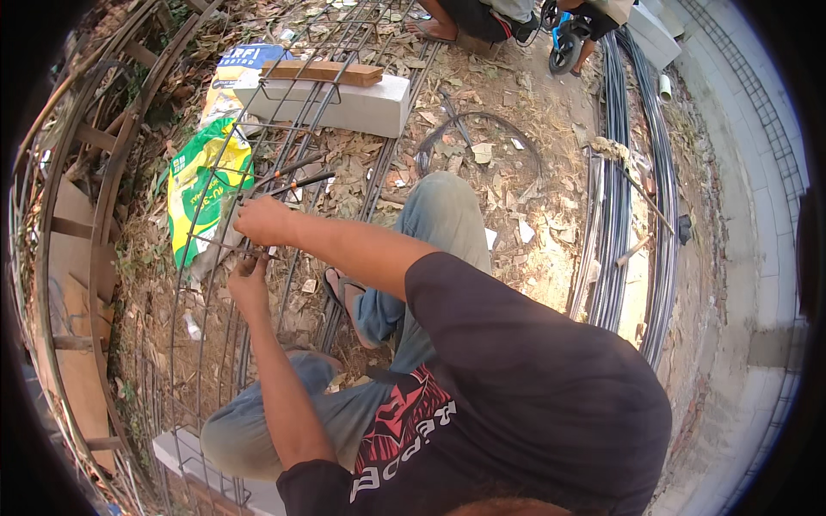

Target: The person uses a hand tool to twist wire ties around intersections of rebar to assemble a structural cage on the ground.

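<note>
A long cage of thin steel bars with square stirrups lies lengthwise at my left. My left hand is closed, its fingertips pinched at a cross bar of the cage. Just above it, my right hand is closed too, knuckles up; whatever its fingers grip is hidden. Past the right hand, a pair of pincers with dark, orange-banded handles points to the right across the bars. Its head is partly hidden, and I cannot tell whether the right hand touches it.
A pale block bears the cage, with a wooden piece on top. A yellow-green sack lies beside it. Loops of thin wire and bundled steel rods lie right. Another person's leg and a small blue-framed bike are ahead.
</note>
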Motion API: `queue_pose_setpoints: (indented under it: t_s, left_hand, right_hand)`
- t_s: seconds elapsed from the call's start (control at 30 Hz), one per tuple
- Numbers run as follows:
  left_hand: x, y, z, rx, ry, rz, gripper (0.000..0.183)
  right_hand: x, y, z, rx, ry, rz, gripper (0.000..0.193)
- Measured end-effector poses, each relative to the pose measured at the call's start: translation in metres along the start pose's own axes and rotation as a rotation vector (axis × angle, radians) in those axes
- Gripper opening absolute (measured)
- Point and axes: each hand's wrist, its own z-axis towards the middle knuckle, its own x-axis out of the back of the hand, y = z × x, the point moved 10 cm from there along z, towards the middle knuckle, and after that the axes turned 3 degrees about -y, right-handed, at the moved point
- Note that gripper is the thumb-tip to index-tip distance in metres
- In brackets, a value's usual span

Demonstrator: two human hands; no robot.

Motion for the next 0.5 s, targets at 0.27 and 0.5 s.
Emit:
queue_pose_setpoints:
  t_s: [0.27,0.5]
  left_hand:
    - [0.006,0.014,-0.007,0.109,0.103,0.318,0.044]
    - [0.010,0.028,-0.018,0.096,0.150,0.298,0.038]
  right_hand:
    - [0.034,-0.031,-0.029,0.123,0.252,-0.187,0.012]
    - [-0.009,-0.011,-0.051,-0.041,0.190,0.007,0.015]
